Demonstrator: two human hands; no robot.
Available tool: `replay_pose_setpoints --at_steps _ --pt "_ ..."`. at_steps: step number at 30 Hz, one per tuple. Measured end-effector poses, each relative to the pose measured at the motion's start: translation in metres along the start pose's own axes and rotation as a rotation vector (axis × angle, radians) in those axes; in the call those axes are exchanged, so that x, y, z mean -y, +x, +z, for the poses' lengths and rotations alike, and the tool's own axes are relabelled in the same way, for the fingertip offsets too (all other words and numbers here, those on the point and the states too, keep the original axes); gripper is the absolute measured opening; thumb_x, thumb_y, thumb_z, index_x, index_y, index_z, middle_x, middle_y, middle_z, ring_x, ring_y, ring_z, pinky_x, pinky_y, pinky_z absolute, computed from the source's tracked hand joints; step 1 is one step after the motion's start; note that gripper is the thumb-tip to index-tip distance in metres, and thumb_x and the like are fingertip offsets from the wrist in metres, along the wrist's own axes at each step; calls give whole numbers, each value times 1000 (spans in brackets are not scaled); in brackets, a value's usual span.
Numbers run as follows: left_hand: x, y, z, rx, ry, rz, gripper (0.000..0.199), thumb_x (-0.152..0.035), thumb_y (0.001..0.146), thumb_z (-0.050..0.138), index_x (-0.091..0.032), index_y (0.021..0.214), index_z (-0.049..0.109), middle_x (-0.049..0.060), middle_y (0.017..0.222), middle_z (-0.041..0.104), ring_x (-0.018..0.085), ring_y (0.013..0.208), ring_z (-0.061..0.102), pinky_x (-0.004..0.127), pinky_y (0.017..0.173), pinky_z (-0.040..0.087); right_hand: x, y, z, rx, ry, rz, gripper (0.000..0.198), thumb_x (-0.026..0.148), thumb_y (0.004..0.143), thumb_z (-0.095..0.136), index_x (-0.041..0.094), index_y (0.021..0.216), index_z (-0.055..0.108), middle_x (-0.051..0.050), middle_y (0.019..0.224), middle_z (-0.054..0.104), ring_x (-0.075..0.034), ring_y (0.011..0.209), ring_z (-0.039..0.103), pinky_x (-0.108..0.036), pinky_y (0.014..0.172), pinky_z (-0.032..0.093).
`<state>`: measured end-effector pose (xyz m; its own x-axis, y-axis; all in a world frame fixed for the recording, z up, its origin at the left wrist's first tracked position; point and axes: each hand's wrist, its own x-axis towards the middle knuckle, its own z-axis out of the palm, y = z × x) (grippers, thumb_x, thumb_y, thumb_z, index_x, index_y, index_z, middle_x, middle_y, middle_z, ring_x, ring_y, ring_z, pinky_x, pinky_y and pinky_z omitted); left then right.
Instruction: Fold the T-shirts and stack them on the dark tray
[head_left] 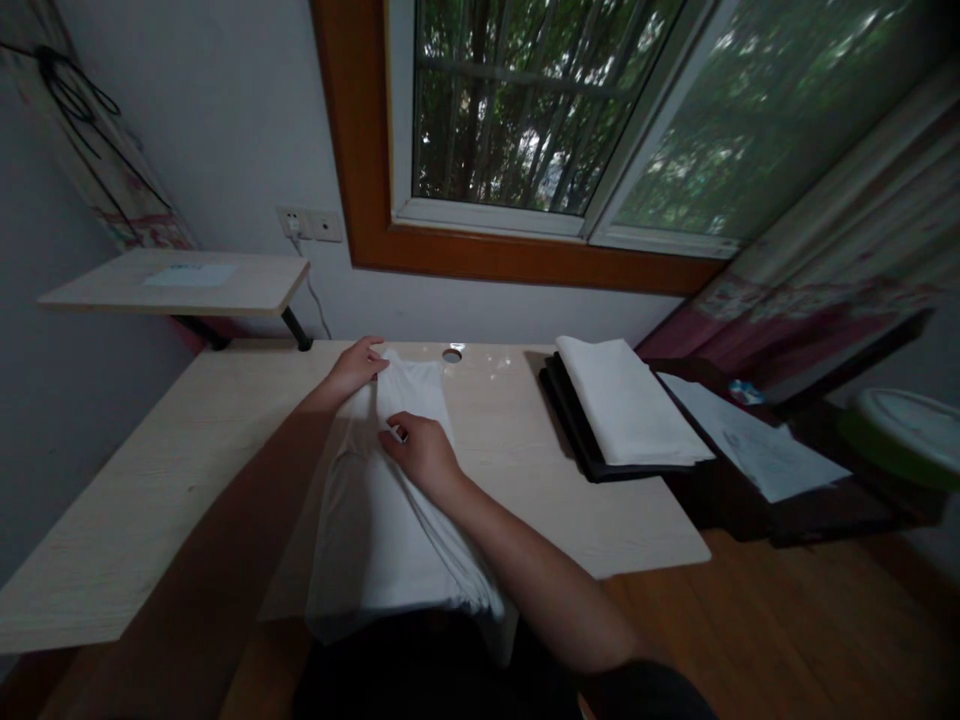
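Note:
A folded white cloth, perhaps a garment, [382, 535] lies lengthwise on the pale wooden desk [517, 500], its near end at the desk's front edge. Thin, see-through material shows along its left side; whether it is a separate layer I cannot tell. At the cloth's far left corner, my left hand [357, 368] pinches the edge between thumb and fingers. My right hand [424, 452] is nearer to me, over the middle of the cloth, with thumb and fingertips closed on a fold. Layered folds run down the right side beneath my right forearm.
To the right, a folded white cloth [630, 400] rests on folded black cloth [562, 420]. A small raised shelf [255, 285] stands at the back left with paper on it. Beyond the desk's right end are a dark surface with a paper sheet [757, 440] and a green-and-white container [900, 435].

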<state>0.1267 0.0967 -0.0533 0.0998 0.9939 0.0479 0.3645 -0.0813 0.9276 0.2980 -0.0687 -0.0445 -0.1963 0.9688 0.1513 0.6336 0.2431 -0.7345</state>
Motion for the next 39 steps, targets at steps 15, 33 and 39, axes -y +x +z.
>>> replay_pose_setpoints --at_steps 15,33,39 --pt "39 -6 -18 -74 90 -19 49 -30 73 69 -18 121 67 3 86 69 16 74 63 28 70 49 4 17 57 75 30 31 20 31 93 69 22 109 75 -2 89 79 -16 79 71 -23 71 47" --pt "88 -20 -26 -136 159 -46 60 -33 69 76 -20 126 62 1 88 71 18 83 71 31 82 56 -54 5 30 269 222 -239 29 16 93 60 20 118 75 -6 113 79 -17 100 75 -29 92 55" --pt "87 -20 -21 -191 230 6 54 -30 74 72 -22 126 62 1 92 70 18 85 70 33 88 56 -69 -3 10 243 -91 -576 25 24 98 62 23 120 73 -8 121 75 -20 117 65 -36 106 47"
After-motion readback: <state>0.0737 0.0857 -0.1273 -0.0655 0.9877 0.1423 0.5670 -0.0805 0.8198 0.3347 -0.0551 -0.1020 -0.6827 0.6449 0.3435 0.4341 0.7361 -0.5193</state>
